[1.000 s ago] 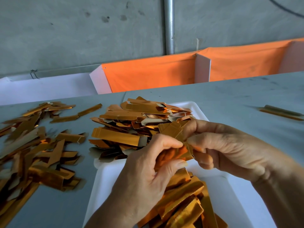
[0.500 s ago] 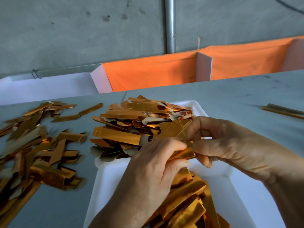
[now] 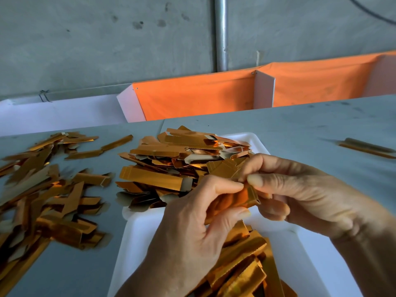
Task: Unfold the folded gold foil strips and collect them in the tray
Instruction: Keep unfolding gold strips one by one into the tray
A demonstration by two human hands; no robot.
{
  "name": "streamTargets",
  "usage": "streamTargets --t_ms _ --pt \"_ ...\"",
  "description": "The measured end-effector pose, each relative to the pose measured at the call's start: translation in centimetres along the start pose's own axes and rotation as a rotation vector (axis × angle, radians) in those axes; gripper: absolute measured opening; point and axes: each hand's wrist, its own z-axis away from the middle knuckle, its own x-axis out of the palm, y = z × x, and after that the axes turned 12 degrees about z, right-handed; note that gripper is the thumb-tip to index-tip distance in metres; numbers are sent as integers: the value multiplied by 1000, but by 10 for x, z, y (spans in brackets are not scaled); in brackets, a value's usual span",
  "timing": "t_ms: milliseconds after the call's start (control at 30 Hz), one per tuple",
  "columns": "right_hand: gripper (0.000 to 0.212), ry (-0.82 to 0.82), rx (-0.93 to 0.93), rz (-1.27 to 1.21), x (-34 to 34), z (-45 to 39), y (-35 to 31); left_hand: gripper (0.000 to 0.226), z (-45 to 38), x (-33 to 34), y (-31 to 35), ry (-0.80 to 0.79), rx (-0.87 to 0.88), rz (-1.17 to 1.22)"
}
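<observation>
Above tray (image 3: pixel 137 230), hands reopened held strip (image 3: pixel 233 199).

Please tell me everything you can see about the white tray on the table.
The white tray is a shallow, smooth tray with rounded corners and a raised rim, plastic or foam by its look. It lies flat on the grey table. Gold foil strips are heaped at its far end and near end, leaving bare white floor between. Both hands work a strip above it.

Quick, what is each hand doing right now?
Left hand: pinching the gold foil strip.
Right hand: pinching the same strip's other end.
</observation>
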Motion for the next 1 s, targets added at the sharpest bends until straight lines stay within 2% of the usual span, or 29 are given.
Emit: streamTargets --t_ms 100,233,367,500,600,767,833,900,1000 --pt "15 55 20 60 4 -4 3 22 -1 -1 -2 23 -28 24" --pt "29 57 36 -7 3 -5 6 24 -3 0 -7 30 -126 134" --pt "11 102 60 71 7 -7 6 21 -2 3 -8 45 -105 153" --pt "10 137 82 78 8 -8 6 26 -4 5 -9 66 -147 197" --pt "14 106 154 148 4 -5 5 31 -4 3 -12 -1 -221 152" --pt "11 27 343 493 -2 0 5 32 -3 0 -14 -245 -356 -1" --pt "16 -2 421 552 0 1 5 41 -3 -2 -13 -296 -402 -4" --pt "18 136 382 695 0 -2 6 51 -3 -2 -13 -287 -403 -46" --pt "12 668 161 956 -3 -10 12 39 -3 0 -13 -202 -328 -220"
